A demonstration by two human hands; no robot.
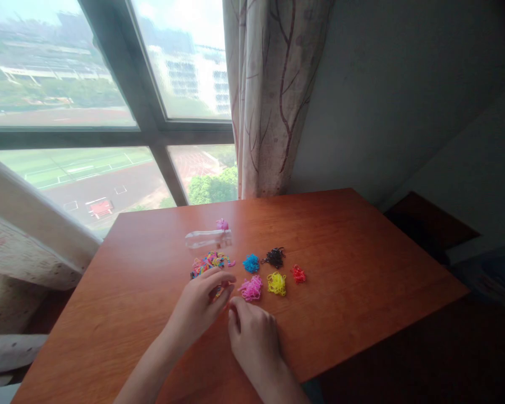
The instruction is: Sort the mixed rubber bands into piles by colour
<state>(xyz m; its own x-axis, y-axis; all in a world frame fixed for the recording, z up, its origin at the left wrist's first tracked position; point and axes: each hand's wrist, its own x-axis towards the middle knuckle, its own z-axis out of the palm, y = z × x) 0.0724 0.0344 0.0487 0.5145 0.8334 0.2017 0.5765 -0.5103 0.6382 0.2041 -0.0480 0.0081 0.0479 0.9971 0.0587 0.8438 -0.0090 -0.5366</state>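
My left hand [202,306] rests on the wooden table [362,269], its fingers curled over the near edge of a mixed pile of coloured rubber bands [208,262]. My right hand [252,334] lies beside it with its fingers pinched together near the pink pile [251,288]; what they hold is too small to see. Sorted small piles lie to the right: blue [251,262], black [274,256], yellow [276,283] and red [298,274]. A clear plastic bottle [206,238] lies on its side behind the mixed pile, with a pink cap [222,224] by it.
A window [88,112] and a patterned curtain [273,95] stand behind the table. A cushioned seat [21,264] is at the left. A dark wooden piece of furniture [429,224] sits right of the table, by the wall.
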